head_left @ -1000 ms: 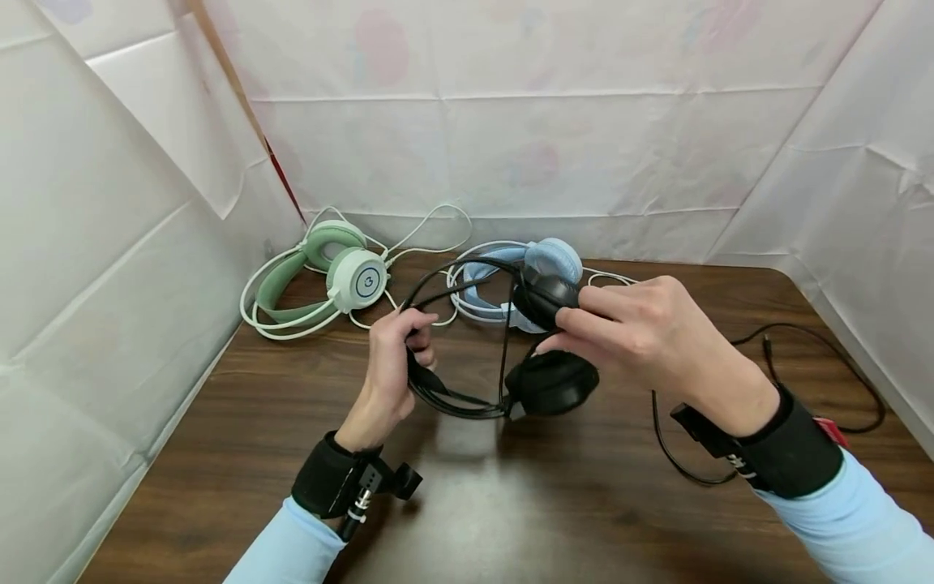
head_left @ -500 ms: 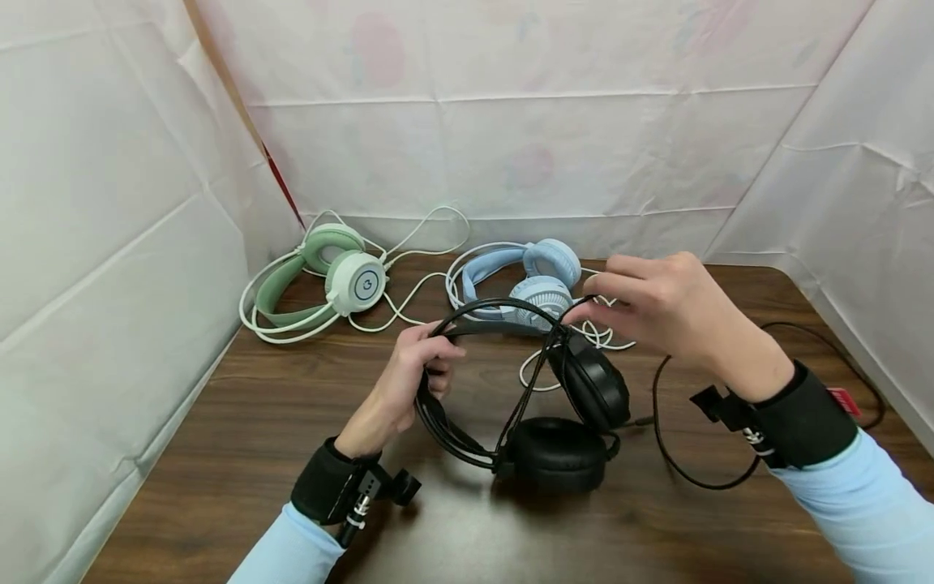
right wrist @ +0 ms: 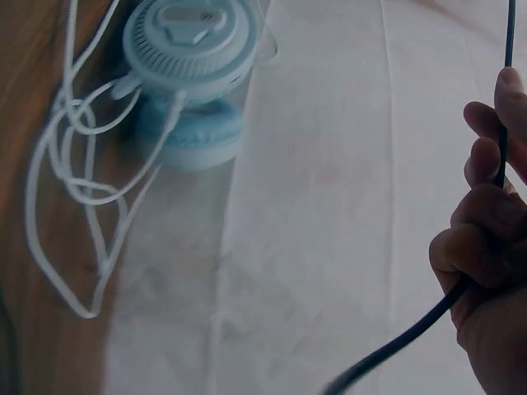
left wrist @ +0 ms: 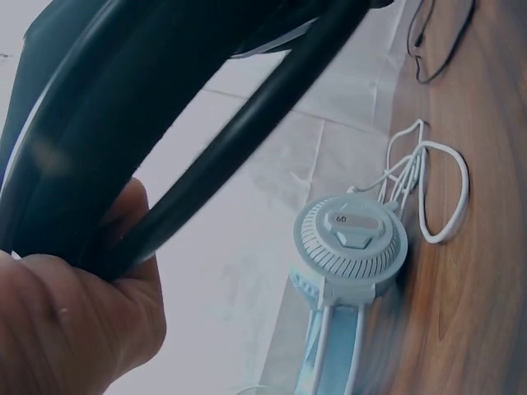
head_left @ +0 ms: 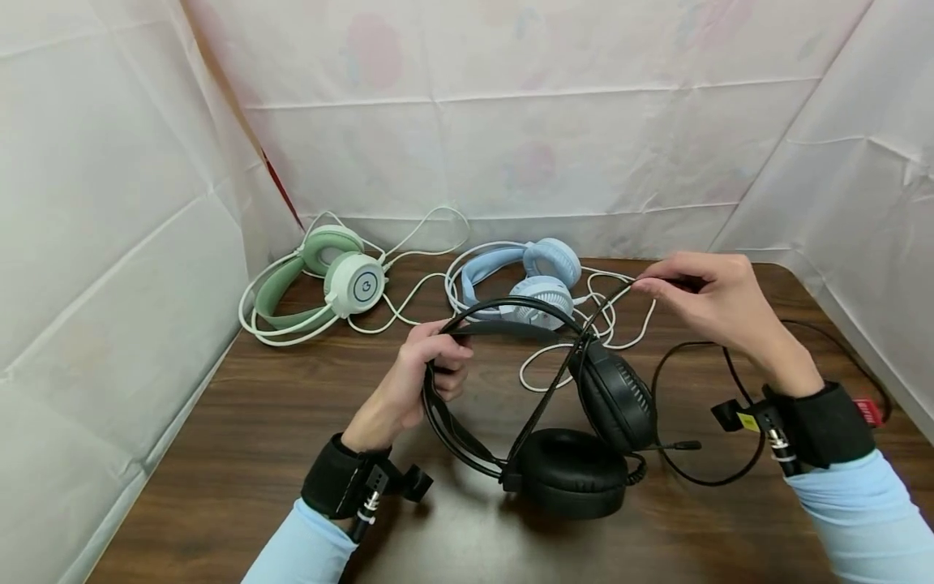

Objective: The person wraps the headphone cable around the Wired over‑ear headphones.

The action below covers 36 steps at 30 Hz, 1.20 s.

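A black headset (head_left: 613, 397) is tilted above the front middle of the table, with its ear cups towards the right. My left hand (head_left: 419, 369) grips its headband, fingers curled around it; the left wrist view shows the headband (left wrist: 107, 107) close up. To the right of the headset, my right hand (head_left: 718, 300) pinches its black cable (right wrist: 403, 339). That cable stretches from the headset up to the fingertips, and more of it loops on the table at the right. A thin microphone boom (head_left: 682, 445) sticks out beside the ear cups.
Light blue headphones (head_left: 543, 300) with a tangled white cord (head_left: 536, 381) lie behind the headset. Green and white headphones (head_left: 356, 282) lie at the back left. A red tag (head_left: 868, 412) is by the right wrist. White sheeting (head_left: 467, 154) walls the table's back and sides.
My right hand has left the ear cups, taken the cable and drawn it to the right. The headset has come lower and nearer, and its ear cups have turned. The left hand keeps its grip.
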Tool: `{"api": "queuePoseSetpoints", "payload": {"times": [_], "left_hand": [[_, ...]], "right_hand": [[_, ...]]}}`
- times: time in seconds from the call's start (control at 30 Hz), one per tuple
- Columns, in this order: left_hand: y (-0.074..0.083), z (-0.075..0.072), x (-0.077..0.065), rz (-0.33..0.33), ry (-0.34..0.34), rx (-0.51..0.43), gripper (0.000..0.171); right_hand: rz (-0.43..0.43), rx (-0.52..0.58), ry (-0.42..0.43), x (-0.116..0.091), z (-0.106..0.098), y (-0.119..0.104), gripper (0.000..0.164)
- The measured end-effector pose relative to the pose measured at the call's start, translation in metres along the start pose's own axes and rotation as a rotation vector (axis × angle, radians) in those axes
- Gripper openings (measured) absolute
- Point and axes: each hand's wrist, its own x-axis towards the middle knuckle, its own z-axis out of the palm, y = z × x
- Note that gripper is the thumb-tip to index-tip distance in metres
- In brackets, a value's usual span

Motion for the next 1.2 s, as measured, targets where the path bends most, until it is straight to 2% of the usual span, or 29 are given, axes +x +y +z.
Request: {"api": "queuePoseSetpoints", "payload": {"times": [0.1, 0.17, 0.27, 0.4, 0.53, 0.67, 0.77, 1.0, 1.2], "left_hand": [[-0.001, -0.002, 0.000, 0.002, -0.029, -0.068, 0.019], [-0.001, -0.002, 0.001, -0.007, -0.060, -0.118, 0.021], [-0.002, -0.002, 0.002, -0.052, -0.095, -0.204, 0.016], [-0.001, -0.003, 0.002, -0.105, -0.089, -0.291, 0.013], [0.002, -0.009, 0.003, -0.104, -0.079, -0.365, 0.005], [0.003, -0.015, 0.004, -0.097, -0.087, -0.477, 0.014], [0.002, -0.018, 0.004, -0.094, -0.082, -0.563, 0.015], [0.002, -0.024, 0.005, -0.088, 0.012, -0.721, 0.019], [0.004, -0.028, 0.004, -0.072, 0.215, -0.894, 0.011]], "right_hand": [[0.143, 0.048, 0.031, -0.016, 0.001, 0.009, 0.015], [0.204, 0.087, 0.054, -0.025, 0.002, 0.013, 0.017], [0.241, 0.129, 0.088, -0.035, 0.007, 0.015, 0.017], [0.253, 0.154, 0.104, -0.043, 0.014, 0.012, 0.017], [0.313, 0.159, 0.063, -0.048, 0.020, 0.010, 0.019], [0.397, 0.184, 0.010, -0.052, 0.023, 0.011, 0.019], [0.395, 0.191, -0.015, -0.054, 0.026, 0.013, 0.020], [0.323, 0.206, -0.043, -0.052, 0.037, 0.016, 0.022], [0.263, 0.081, -0.120, -0.048, 0.047, 0.014, 0.017]]}}
